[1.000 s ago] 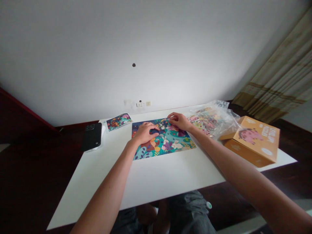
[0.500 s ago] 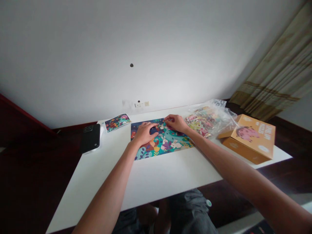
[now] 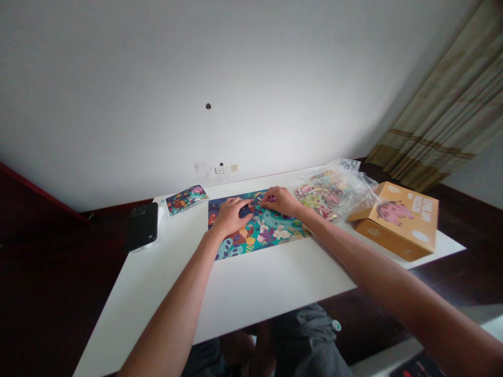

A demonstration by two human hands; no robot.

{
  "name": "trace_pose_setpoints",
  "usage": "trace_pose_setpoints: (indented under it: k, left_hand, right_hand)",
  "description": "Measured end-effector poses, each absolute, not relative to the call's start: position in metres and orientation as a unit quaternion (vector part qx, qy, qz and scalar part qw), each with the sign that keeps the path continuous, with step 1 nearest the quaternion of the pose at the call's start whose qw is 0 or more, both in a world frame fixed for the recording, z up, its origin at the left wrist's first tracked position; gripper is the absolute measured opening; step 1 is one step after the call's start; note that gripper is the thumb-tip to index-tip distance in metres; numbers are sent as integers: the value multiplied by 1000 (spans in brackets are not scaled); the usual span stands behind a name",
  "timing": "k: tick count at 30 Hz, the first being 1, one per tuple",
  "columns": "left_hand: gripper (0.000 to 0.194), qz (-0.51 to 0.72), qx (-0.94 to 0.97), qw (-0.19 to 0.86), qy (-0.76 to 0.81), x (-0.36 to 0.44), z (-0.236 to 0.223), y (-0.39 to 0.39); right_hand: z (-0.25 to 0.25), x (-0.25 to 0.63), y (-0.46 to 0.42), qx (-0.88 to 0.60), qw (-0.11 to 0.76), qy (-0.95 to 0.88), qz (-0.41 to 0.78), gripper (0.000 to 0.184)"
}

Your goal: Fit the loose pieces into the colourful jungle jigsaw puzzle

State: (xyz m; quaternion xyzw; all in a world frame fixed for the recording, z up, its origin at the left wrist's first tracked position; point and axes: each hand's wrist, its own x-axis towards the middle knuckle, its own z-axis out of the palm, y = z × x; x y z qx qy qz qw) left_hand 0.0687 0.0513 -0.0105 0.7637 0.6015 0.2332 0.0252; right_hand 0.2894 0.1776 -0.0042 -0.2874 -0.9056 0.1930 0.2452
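A colourful jigsaw puzzle (image 3: 281, 233) with white rabbits, plants and a dark blue upper part lies flat on the white table. On its left half rests my left hand (image 3: 231, 214), palm down, fingers stretched out and thumb apart, holding nothing. My right hand (image 3: 282, 201) is over the upper middle of the puzzle, just right of the left hand. Its thumb and fingertips are pinched together on a small puzzle piece (image 3: 272, 199), purplish and mostly hidden by the fingers. Beneath both hands part of the picture is covered.
Clear plastic bags (image 3: 330, 193) of loose pieces lie to the right. Beyond them stands an orange puzzle box (image 3: 408, 217), its flap open. At the left are a printed picture sheet (image 3: 186, 200) and a black phone (image 3: 142, 226). A wall with sockets (image 3: 227, 168) runs behind the table (image 3: 168, 277).
My right hand's fingers have drawn in a little and turned over the puzzle's upper middle. My left hand stays flat in place. The whole view has shifted slightly.
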Motion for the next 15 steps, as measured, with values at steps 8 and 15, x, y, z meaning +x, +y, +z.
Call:
trace_pose_setpoints:
  k: [8,15]
  left_hand:
    - [49,237,759,26,606,68,-13,53]
    - [47,241,759,28,605,69,-12,52]
  right_hand:
    - [-9,287,178,-162,248,-941,162,22]
    - [-14,288,182,-227,255,-931,130,25]
